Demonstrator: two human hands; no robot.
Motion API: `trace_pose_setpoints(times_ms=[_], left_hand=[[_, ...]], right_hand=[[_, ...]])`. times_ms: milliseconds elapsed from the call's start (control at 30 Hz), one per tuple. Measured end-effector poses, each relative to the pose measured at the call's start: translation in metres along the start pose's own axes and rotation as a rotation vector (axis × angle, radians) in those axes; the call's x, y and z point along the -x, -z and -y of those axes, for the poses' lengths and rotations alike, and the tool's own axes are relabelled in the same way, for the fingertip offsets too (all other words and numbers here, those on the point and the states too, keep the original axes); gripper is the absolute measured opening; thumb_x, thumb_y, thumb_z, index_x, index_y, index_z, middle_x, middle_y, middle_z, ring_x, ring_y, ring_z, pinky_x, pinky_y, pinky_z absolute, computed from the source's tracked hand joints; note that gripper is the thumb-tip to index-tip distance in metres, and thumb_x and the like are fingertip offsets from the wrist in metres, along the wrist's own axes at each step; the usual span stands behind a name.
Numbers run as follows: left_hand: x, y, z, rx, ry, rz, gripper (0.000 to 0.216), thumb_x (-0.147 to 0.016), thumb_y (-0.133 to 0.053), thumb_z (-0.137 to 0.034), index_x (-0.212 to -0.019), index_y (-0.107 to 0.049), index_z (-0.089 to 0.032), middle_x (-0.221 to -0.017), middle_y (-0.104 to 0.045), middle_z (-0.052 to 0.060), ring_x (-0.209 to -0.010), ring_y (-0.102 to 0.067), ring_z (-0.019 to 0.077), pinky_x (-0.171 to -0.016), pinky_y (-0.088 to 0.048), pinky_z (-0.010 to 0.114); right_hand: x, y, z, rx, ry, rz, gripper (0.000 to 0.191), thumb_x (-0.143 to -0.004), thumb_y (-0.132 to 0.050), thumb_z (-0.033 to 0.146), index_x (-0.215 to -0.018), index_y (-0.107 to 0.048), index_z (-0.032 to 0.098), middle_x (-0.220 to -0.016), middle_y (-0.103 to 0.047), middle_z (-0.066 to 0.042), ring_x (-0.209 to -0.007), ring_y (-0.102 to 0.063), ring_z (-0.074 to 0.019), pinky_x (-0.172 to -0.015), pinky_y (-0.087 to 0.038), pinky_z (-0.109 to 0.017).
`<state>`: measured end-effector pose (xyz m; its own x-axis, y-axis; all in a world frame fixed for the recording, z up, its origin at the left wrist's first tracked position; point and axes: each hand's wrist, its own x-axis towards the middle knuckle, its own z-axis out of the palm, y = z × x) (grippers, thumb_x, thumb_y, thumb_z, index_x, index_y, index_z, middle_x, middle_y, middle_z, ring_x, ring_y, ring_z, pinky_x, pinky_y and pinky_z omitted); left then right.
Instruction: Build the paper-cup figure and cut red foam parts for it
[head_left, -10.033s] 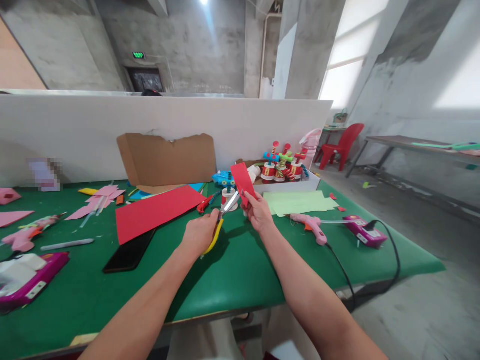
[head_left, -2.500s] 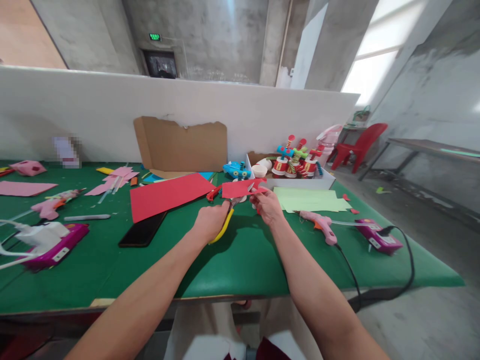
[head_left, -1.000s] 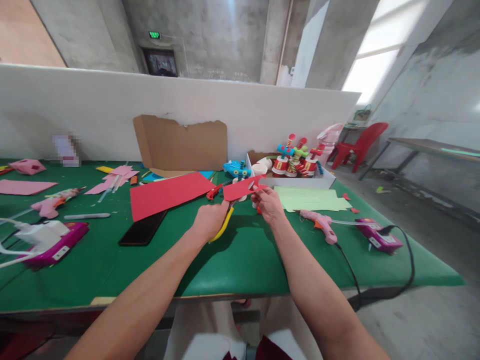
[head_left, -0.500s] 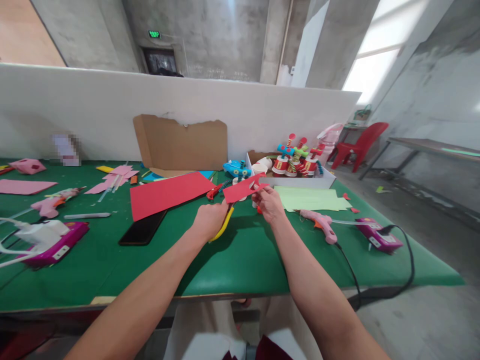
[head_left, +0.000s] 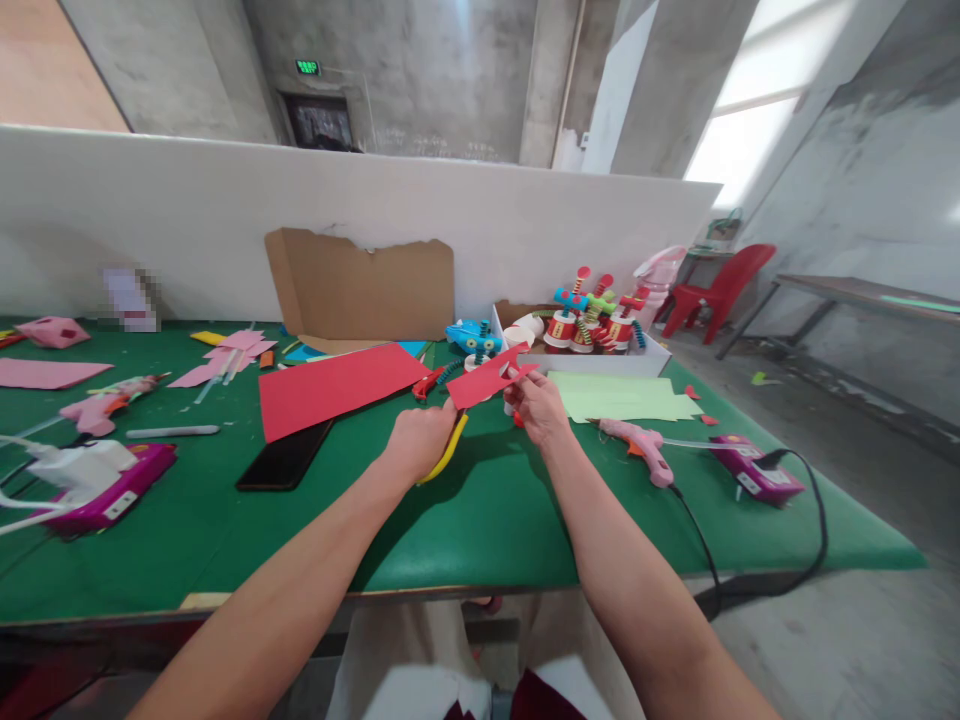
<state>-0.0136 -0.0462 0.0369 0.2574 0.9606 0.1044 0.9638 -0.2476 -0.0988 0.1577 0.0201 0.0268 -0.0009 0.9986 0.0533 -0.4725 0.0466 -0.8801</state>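
Observation:
My left hand (head_left: 421,440) is closed around yellow-handled scissors (head_left: 448,452), with a handle loop showing below the fingers. Its fingertips also meet the left end of a small red paper piece (head_left: 480,382). My right hand (head_left: 541,402) pinches the right end of that piece, where notches are cut out. The scissors' blades are mostly hidden by the paper. A large red sheet (head_left: 337,388) lies left of my hands, partly over a black phone (head_left: 283,462). Just behind the small piece are a red tool (head_left: 428,384) and a blue toy figure (head_left: 474,338).
Pale green sheets (head_left: 626,398) lie to the right, near a pink glue gun (head_left: 639,447) and a purple power strip (head_left: 757,470). Paper-cup figures (head_left: 596,315) stand in a white box. A second glue gun (head_left: 101,408) and power strip (head_left: 142,480) are at left.

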Motion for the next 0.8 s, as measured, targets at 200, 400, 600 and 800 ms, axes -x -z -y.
trace_pose_setpoints(times_ms=[200, 400, 600, 800], left_hand=[[-0.0004, 0.0007, 0.0001, -0.014, 0.0, 0.015, 0.038, -0.093, -0.03, -0.019, -0.125, -0.048, -0.011, -0.087, -0.071, 0.017, -0.081, -0.071, 0.0304, -0.069, -0.054, 0.038], [-0.0008, 0.0014, 0.0, -0.018, -0.004, 0.031, 0.039, -0.092, -0.031, -0.017, -0.126, -0.047, -0.011, -0.088, -0.071, 0.017, -0.083, -0.071, 0.032, -0.069, -0.054, 0.04], [-0.0001, 0.0011, 0.0, -0.022, -0.012, 0.03, 0.036, -0.092, -0.03, -0.018, -0.123, -0.048, -0.011, -0.088, -0.071, 0.018, -0.082, -0.071, 0.0318, -0.067, -0.054, 0.04], [-0.0002, 0.0004, 0.0005, -0.018, -0.013, 0.018, 0.036, -0.092, -0.031, -0.019, -0.122, -0.049, -0.011, -0.088, -0.071, 0.018, -0.081, -0.071, 0.0307, -0.068, -0.053, 0.038]], right_hand=[[-0.0004, 0.0001, -0.0006, 0.003, -0.007, -0.008, 0.03, -0.052, -0.085, 0.035, -0.068, -0.066, 0.018, -0.055, -0.059, 0.005, -0.048, -0.049, -0.0044, -0.047, -0.044, -0.016], [-0.0005, 0.0003, -0.0009, 0.003, -0.001, -0.009, 0.027, -0.054, -0.083, 0.034, -0.067, -0.065, 0.019, -0.057, -0.06, 0.005, -0.048, -0.049, -0.0048, -0.048, -0.045, -0.018], [-0.0013, 0.002, -0.0012, 0.0, 0.002, 0.013, 0.028, -0.053, -0.084, 0.036, -0.067, -0.066, 0.019, -0.057, -0.06, 0.005, -0.048, -0.048, -0.0044, -0.048, -0.044, -0.017], [-0.0005, 0.0015, -0.0006, -0.008, -0.003, 0.009, 0.03, -0.05, -0.084, 0.038, -0.065, -0.066, 0.019, -0.053, -0.057, 0.005, -0.048, -0.048, -0.0043, -0.048, -0.042, -0.016]])
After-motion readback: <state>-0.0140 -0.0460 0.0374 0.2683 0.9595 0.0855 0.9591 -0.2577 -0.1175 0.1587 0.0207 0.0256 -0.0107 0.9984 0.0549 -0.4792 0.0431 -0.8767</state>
